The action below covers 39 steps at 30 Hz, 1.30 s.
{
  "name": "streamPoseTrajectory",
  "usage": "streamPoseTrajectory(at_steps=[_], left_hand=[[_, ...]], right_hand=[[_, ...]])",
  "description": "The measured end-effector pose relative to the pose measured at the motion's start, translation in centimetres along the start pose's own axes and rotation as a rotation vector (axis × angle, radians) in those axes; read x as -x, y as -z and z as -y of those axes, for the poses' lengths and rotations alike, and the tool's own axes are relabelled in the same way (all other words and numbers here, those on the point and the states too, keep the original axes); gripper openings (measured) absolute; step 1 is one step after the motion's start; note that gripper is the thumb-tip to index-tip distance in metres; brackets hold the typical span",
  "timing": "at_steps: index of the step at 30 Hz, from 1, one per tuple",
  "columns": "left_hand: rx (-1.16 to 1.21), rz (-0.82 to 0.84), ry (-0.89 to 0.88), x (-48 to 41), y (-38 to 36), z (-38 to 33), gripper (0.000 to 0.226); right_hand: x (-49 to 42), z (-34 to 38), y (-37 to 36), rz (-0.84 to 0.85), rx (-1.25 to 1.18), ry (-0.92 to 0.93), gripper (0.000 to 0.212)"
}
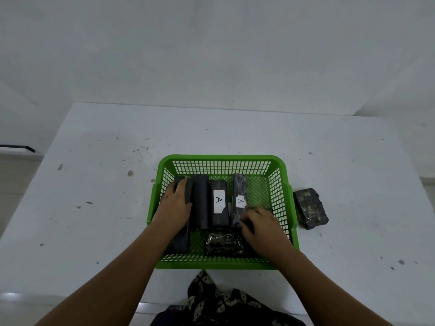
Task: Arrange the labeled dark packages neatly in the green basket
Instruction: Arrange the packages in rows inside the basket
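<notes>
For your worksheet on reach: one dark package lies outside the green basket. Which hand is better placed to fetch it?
Probably the right hand: the stray package lies just past the basket's right wall, while the left hand rests on the leftmost package.

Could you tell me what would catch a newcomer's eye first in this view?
The bright green basket stands out on the white table, holding dark packages in a row, two with white labels marked A. Both hands are inside it: the left hand rests on the leftmost package, the right hand works at the near right. One more dark package lies outside, by the basket's right wall.
</notes>
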<state>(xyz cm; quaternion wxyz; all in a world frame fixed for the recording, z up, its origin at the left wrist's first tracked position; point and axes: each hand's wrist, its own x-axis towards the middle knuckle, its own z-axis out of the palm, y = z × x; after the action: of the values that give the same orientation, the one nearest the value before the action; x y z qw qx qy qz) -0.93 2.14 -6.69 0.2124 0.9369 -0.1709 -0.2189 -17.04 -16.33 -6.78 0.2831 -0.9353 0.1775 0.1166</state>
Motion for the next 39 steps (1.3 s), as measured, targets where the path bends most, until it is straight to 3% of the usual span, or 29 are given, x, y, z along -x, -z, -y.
streamPoseTrajectory(at_steps=[5,8,16,21,25,33,36,39], left_hand=[[-0.051,0.072,-0.031,0.7,-0.4,0.4,0.071],[-0.066,0.077,-0.053,0.8,-0.5,0.6,0.073],[-0.103,0.101,-0.095,1.5,-0.1,0.9,0.069],[-0.386,0.037,-0.194,2.1,-0.1,1.1,0.06],[-0.584,-0.052,-0.25,2.9,0.4,1.3,0.053],[-0.555,-0.001,-0.187,3.4,1.0,2.0,0.054],[-0.54,-0.027,-0.195,3.6,1.0,2.2,0.054],[-0.545,-0.048,-0.207,3.7,0.9,2.5,0.054]], right_hand=[[0.8,0.8,0.6,0.299,0.101,0.025,0.049],[0.8,1.1,0.5,0.37,0.117,-0.027,0.061],[0.6,1.7,0.5,0.318,0.227,-0.029,0.047],[1.3,0.9,1.5,0.242,0.269,-0.01,0.069],[1.9,0.2,2.1,0.211,0.171,-0.02,0.064],[2.8,-0.1,1.5,0.323,-0.05,-0.075,0.066],[3.0,-0.4,1.0,0.301,0.006,-0.066,0.053],[3.4,-0.4,0.8,0.243,0.086,-0.042,0.057]])
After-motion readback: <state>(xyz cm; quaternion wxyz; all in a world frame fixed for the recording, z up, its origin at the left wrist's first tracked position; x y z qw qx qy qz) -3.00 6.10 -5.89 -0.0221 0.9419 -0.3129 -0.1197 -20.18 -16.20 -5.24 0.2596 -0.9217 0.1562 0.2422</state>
